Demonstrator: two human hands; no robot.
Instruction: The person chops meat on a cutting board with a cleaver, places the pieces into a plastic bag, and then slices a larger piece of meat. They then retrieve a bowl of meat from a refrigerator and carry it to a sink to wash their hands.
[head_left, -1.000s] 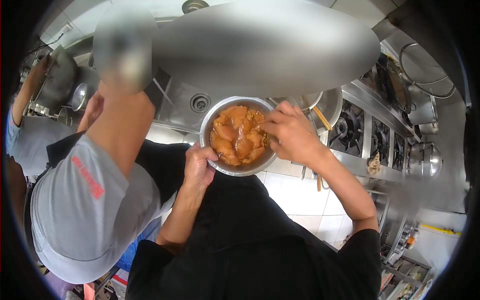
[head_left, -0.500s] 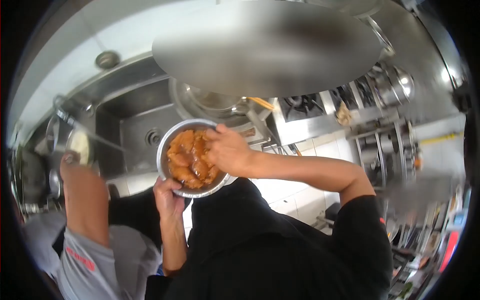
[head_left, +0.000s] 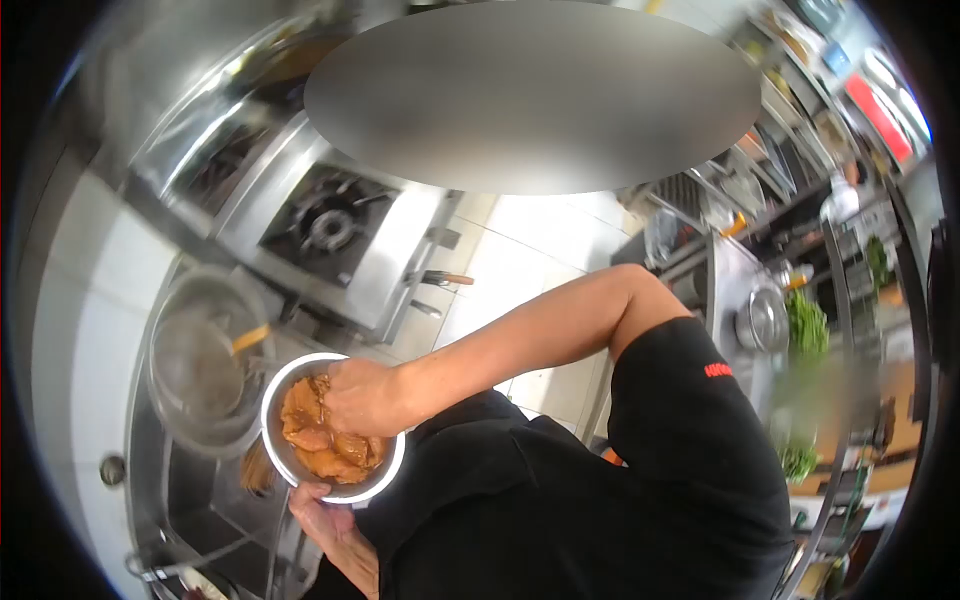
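Note:
A metal bowl (head_left: 267, 432) holds raw-looking pieces of meat (head_left: 345, 458) coated in an orange-brown marinade. My left hand (head_left: 325, 522) grips the bowl's near rim, with the thumb over the edge and the rest of the fingers mostly hidden underneath. My right hand (head_left: 368, 398) reaches down inside the bowl among the meat. Its fingertips are buried, so whether they close on a piece does not show. The bowl is held in front of my body, close to the sink edge.
A gas burner (head_left: 330, 228) stands ahead of the bowl. At left sits a large round pan (head_left: 165, 390) with a yellowish handle, beside the steel sink (head_left: 200, 500). Dark-handled tools (head_left: 450, 278) stick out by the stove. Right: another metal bowl (head_left: 762, 320) and leafy greens (head_left: 808, 325).
My body and view have turned right, away from the sink and the person in grey, who is out of view now. The bowl stays in my left hand; my right hand is deeper in the meat.

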